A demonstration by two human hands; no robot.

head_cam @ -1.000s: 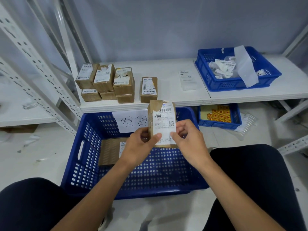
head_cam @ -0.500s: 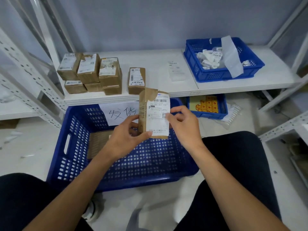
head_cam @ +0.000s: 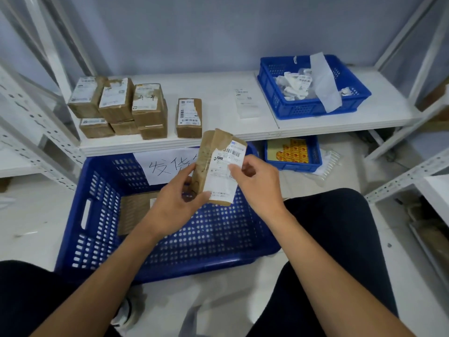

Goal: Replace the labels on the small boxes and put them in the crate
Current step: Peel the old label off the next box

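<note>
A small brown box (head_cam: 205, 166) with a white label (head_cam: 224, 175) on its front is held upright above the big blue crate (head_cam: 97, 215). My left hand (head_cam: 175, 203) grips its lower left side. My right hand (head_cam: 257, 184) pinches the label's right edge with fingers curled. One flat brown box (head_cam: 136, 210) lies in the crate at the left. Several more small labelled boxes (head_cam: 121, 105) are stacked on the white shelf (head_cam: 218, 110), with a single box (head_cam: 189, 117) standing apart to their right.
A loose label sheet (head_cam: 245, 103) lies on the shelf. A blue basket (head_cam: 311, 105) with crumpled labels and backing strips sits at the shelf's right. A smaller blue bin (head_cam: 294, 154) with yellow-red sheets is under the shelf. Metal rack posts stand left and right. My knees flank the crate.
The held box has turned a little, showing more of its left side. My right hand has shifted onto the label's right edge. The view moved slightly.
</note>
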